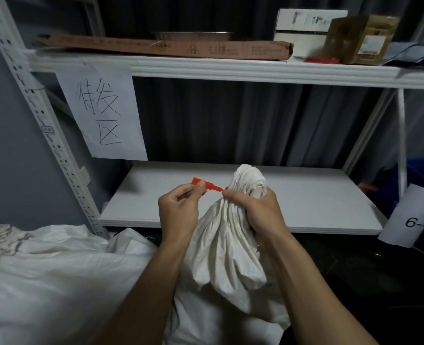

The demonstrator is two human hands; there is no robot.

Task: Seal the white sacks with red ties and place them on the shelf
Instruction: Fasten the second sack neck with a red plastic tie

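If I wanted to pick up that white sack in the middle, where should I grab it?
Probably the gathered neck of the sack, just under the puffy top, where the right hand wraps it. The cloth is bunched narrow there; lower down it is wide and floppy. Come from the right, since the left hand pinches the red tie on the other side.

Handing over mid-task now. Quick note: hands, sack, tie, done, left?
Left hand pinches the red tie by its tab.
Right hand grips the bunched neck of the white sack; the tie's strap reaches its fingertips.
Done: neck gathered; whether the tie is looped round it, cannot tell.
Left: cinch tie, set sack on the lower shelf; a second sack lies to the left.
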